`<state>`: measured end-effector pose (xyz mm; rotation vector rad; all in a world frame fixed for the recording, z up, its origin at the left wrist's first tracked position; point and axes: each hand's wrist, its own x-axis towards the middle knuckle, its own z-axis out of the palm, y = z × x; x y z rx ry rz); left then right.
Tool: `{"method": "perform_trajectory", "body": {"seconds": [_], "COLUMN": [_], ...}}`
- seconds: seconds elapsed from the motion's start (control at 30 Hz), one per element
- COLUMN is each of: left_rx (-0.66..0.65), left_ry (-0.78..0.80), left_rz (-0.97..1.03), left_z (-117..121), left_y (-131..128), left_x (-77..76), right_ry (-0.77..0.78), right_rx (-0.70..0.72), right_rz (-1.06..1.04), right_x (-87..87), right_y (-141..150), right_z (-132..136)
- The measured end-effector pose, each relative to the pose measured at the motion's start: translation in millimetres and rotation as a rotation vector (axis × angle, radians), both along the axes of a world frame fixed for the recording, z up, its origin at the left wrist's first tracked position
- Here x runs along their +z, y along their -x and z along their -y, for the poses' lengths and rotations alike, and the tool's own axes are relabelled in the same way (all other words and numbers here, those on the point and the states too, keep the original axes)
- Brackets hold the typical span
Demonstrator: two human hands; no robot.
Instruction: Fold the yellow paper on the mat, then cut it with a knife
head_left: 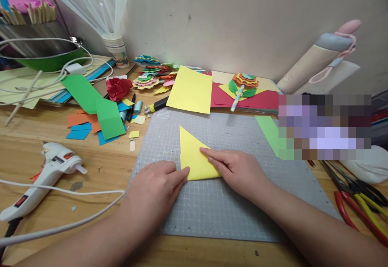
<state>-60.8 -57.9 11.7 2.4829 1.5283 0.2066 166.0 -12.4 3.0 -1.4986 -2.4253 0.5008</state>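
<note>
A sheet of yellow paper (195,158), folded into a triangle, lies on the grey cutting mat (212,214) in the head view. My left hand (157,186) has its fingers curled, with the tip of one finger pressing the paper's lower left corner. At the right side of the triangle, my right hand (242,172) pinches and presses the slanted edge, its fingertips on the paper. The right hand covers the triangle's right corner. A flat yellow sheet (190,91) rests at the mat's back edge.
On the left lie a white glue gun (57,174) with its cable and green paper strips (106,117). A paper flower (244,83) lies on red paper at the back. Scissors (342,182) lie to the right, near a light green strip (266,131) and a blurred-out patch.
</note>
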Motion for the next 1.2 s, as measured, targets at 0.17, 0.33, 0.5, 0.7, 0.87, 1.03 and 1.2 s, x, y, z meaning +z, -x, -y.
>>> {"method": "perform_trajectory", "body": {"seconds": [0.17, 0.33, 0.5, 0.7, 0.87, 1.03, 1.2], "left_rx": [0.0, 0.005, 0.023, 0.102, 0.11, 0.098, 0.095], "left_ry": [0.013, 0.033, 0.037, -0.034, -0.055, -0.046, -0.047], "left_rz": [-0.002, 0.009, 0.072, 0.08, 0.003, -0.008, -0.01], "left_z": [-0.4, -0.7, -0.3, -1.6, -0.9, -1.5, -2.5], "left_y": [-0.2, -0.8, -2.7, -2.5, 0.0, 0.0, 0.1], "left_x": [-0.8, -1.7, 2.1, 1.8, 1.6, 2.8, 1.3], "right_ry": [0.003, -0.094, -0.099, -0.091, -0.093, -0.094, -0.099], "right_rx": [-0.024, -0.026, -0.01, -0.006, 0.003, 0.004, 0.012], "right_rz": [0.006, 0.025, 0.002, 0.01, 0.011, 0.01, 0.004], "right_x": [-0.1, -2.0, -3.7, -5.1, -3.3, -3.9, -6.3], "right_y": [1.0, 2.3, 2.0, 1.6, 1.7, 1.2, 0.3], "right_z": [1.4, 4.3, 3.2, 2.1, 3.0, 3.2, 3.6]}}
